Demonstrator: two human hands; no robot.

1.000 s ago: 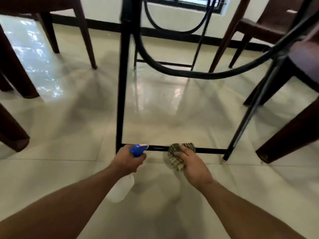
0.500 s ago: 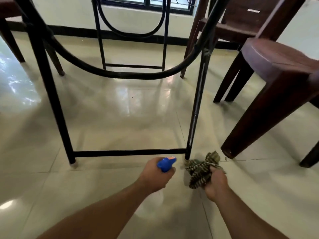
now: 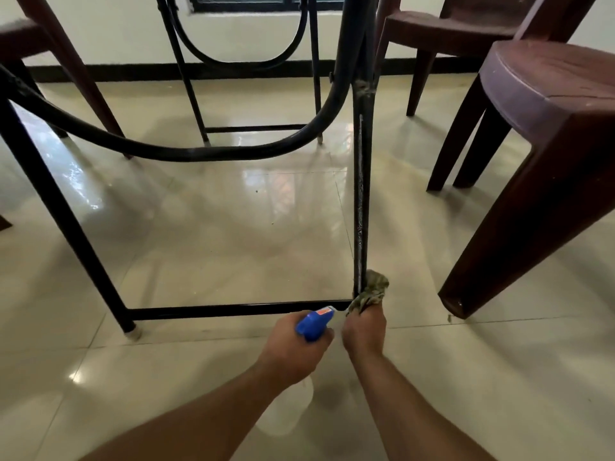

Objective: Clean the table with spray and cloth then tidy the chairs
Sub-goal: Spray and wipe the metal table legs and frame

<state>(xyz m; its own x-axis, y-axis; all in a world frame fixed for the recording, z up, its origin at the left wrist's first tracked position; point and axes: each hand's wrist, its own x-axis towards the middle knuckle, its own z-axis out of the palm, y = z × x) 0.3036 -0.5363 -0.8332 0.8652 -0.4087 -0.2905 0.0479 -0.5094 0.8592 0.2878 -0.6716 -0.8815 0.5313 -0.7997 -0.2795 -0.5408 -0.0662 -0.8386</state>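
Glossy cream floor tiles (image 3: 233, 227) fill the frame; black metal table leg (image 3: 361, 194) stands centre-right. Right hand (image 3: 364, 331) grips bunched green checked cloth (image 3: 372, 292), pressed against the leg's foot, lower centre. Left hand (image 3: 289, 351) curls round blue-headed clear spray bottle (image 3: 314, 322) just beside it. Cloth looks soft and light, best wadded. Bottle looks rigid; hold at the neck. Dark brown plastic chair (image 3: 549, 104) at right.

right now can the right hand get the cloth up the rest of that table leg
Probably yes: the right hand holds the cloth against the table leg at its foot, nothing blocks the leg above, and the chair stands apart.
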